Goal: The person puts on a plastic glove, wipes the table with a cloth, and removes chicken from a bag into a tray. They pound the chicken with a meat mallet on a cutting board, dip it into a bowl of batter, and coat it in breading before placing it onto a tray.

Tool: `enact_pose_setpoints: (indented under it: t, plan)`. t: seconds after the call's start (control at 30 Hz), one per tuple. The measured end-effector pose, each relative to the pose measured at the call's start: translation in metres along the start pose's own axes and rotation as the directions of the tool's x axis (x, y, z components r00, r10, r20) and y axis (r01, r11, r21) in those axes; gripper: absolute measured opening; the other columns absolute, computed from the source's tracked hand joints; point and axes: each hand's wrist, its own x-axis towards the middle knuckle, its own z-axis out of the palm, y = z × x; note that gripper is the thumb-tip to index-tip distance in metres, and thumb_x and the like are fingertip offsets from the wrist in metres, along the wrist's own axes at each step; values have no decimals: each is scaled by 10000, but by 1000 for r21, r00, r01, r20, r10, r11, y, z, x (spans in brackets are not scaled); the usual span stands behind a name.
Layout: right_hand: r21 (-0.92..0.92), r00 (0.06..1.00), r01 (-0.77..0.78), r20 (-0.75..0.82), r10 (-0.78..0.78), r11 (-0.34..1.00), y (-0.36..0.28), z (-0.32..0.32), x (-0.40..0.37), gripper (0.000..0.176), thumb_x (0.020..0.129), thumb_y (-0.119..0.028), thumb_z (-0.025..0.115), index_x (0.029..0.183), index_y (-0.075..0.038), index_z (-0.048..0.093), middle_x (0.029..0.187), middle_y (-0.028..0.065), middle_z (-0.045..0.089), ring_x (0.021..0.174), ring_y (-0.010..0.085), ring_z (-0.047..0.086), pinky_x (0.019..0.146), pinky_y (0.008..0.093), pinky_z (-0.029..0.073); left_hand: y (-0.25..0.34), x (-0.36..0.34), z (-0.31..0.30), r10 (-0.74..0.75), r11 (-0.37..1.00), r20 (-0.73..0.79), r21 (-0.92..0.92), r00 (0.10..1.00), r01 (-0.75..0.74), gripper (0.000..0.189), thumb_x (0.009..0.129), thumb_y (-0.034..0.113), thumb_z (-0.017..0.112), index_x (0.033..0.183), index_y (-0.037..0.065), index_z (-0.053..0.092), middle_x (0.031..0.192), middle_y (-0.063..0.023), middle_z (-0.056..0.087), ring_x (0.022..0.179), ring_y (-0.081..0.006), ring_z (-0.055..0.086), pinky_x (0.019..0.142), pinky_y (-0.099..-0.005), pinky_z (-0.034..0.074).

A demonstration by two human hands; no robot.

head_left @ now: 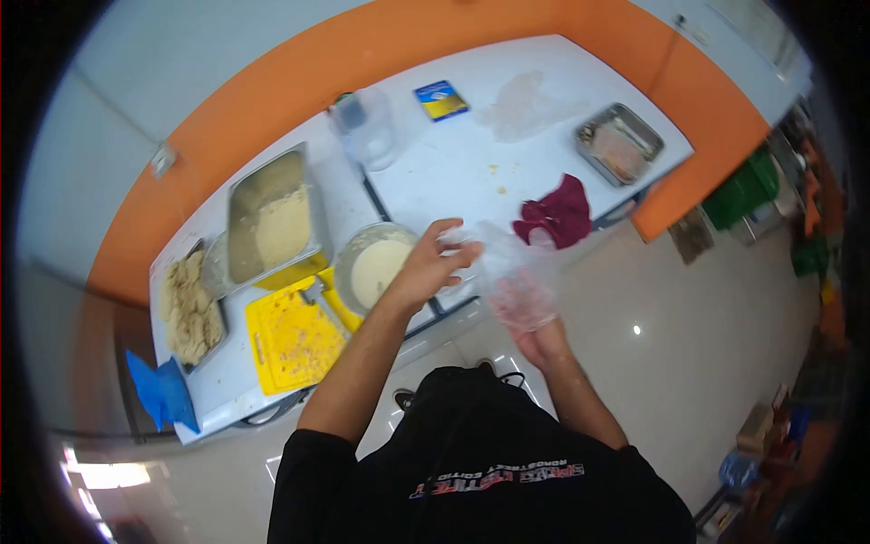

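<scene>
My left hand is over the table's front edge, its fingers curled and the fingertips at a thin, clear plastic glove. That glove looks like a loose, see-through bag, and its exact shape is hard to make out. My right hand is inside the plastic, palm up, with its fingers stretched out and blurred by the film. Just beyond the plastic lies a dark red cloth. Left of my left hand stands a metal bowl holding pale batter.
A yellow cutting board carries crumbs and a knife. Behind it are a deep steel pan and a tray of dough-like pieces. Farther back are a clear jug, a blue-yellow box, a plastic bag and a steel container.
</scene>
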Motion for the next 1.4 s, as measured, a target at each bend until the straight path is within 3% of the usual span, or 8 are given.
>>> enact_pose_setpoints:
  t: [0.13,0.37,0.57,0.73,0.97,1.07,1.13,1.4]
  plan:
    - [127,990,106,-107,-92,986,-19,-11,17,605,1024,-457,448,1522,-151,294,1507,176,398,1299,276,497,996,366,503,3,-16,-3,820,340,-60,851,569,-400,650,692,353,865,1224,105,585,1289,-173,505,1186,-345,505,965,-464,418]
    - [398,947,-55,311,-78,916,-9,-4,30,638,1036,-412,451,1525,-62,239,1511,229,355,1341,313,450,1067,383,448,-45,-34,46,787,100,195,896,585,-433,301,813,332,706,1023,120,664,1325,-127,493,1287,-358,407,1005,-549,335]
    - [-413,924,320,-61,-377,853,7,6,41,539,975,-68,530,1453,82,332,1436,226,452,1308,322,481,1077,381,418,-57,-28,41,732,-76,311,921,605,-382,280,846,188,593,1119,134,627,1371,-127,467,1397,-303,338,1085,-559,276]
    - [-880,748,392,475,-464,-269,-17,23,34,471,925,-61,573,1354,93,457,1305,180,563,1224,291,537,1069,378,385,-58,-27,39,771,-160,378,893,512,-420,250,842,179,594,1087,171,639,1410,-114,472,1393,-284,356,1100,-555,249]
    - [-786,814,550,429,-391,283,-13,-29,62,390,952,-116,578,1305,26,495,1194,158,576,1123,278,591,928,378,486,-41,-50,45,886,-258,391,862,248,-437,221,803,188,641,1013,255,646,1356,-58,518,1287,-232,449,1055,-531,273]
    - [-728,970,-83,-215,-111,681,-18,-29,64,501,966,-184,535,1384,58,401,1430,181,453,1236,282,530,1020,363,438,-62,-52,41,890,-391,455,737,-24,-551,251,811,204,648,1059,221,622,1242,-63,548,1205,-223,486,1014,-523,319]
    - [-290,982,180,109,-154,940,-15,31,44,467,1001,-193,480,1401,33,395,1466,182,437,1281,274,504,1080,376,409,-59,-52,38,776,-54,393,821,494,-569,277,818,224,657,1081,159,595,1154,-66,549,1140,-224,515,968,-513,360]
    - [55,987,116,104,-121,992,1,13,67,467,1035,-232,455,1453,-47,361,1451,151,461,1320,268,462,1112,395,375,-56,-34,37,706,155,326,795,629,-587,201,845,144,624,1034,84,590,964,-82,605,932,-270,621,813,-395,468]
